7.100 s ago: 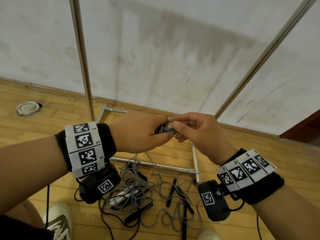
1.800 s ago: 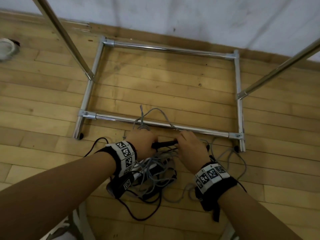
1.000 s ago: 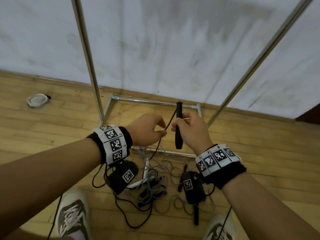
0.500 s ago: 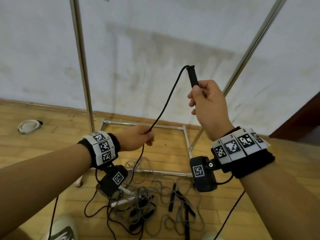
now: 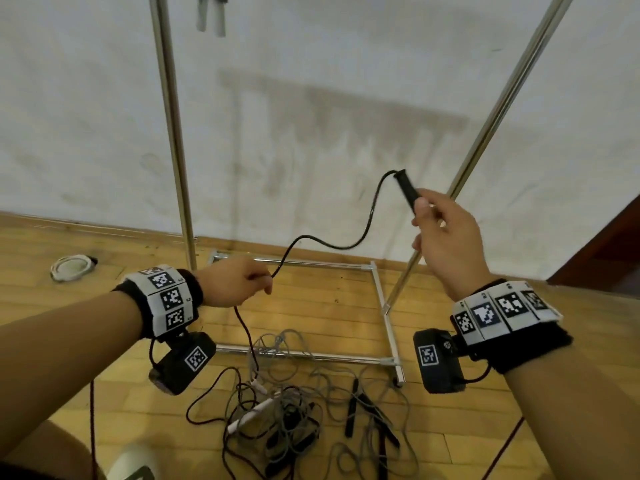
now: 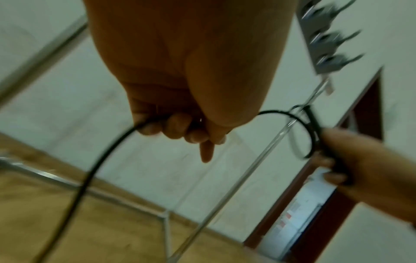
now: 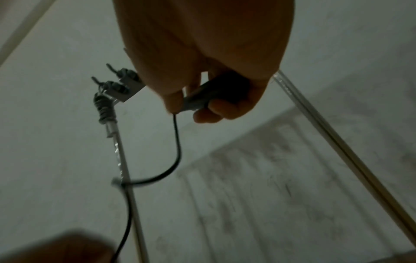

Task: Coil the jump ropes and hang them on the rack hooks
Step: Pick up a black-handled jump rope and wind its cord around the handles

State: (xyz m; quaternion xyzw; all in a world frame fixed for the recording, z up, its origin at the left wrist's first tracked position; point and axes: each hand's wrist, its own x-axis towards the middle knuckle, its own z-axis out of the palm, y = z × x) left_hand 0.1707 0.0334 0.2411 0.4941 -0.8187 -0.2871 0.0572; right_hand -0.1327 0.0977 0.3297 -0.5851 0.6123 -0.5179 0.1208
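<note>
My right hand (image 5: 446, 233) grips the black handle (image 5: 407, 188) of a black jump rope, held up at chest height. The black cord (image 5: 332, 244) sags leftward to my left hand (image 5: 239, 285), whose curled fingers (image 6: 171, 128) close round it. Below that hand the cord drops to a tangled pile of ropes (image 5: 287, 417) on the floor. In the right wrist view my fingers wrap the handle (image 7: 213, 94). A hook strip (image 7: 121, 85) tops the rack, with a grey coiled rope (image 7: 104, 110) hanging on it. The hooks (image 6: 326, 39) also show in the left wrist view.
The chrome rack has two upright poles (image 5: 173, 140), (image 5: 485, 133) and a floor frame (image 5: 304, 355) against a white wall. Loose black handles (image 5: 353, 407) and a white handle (image 5: 249, 415) lie in the pile. A round white object (image 5: 71, 268) sits at far left. My shoe (image 5: 131, 465) is below.
My right hand has come down and moved right with the handle. The cord between my hands has gone slack into a curve. My left hand stays low on the cord.
</note>
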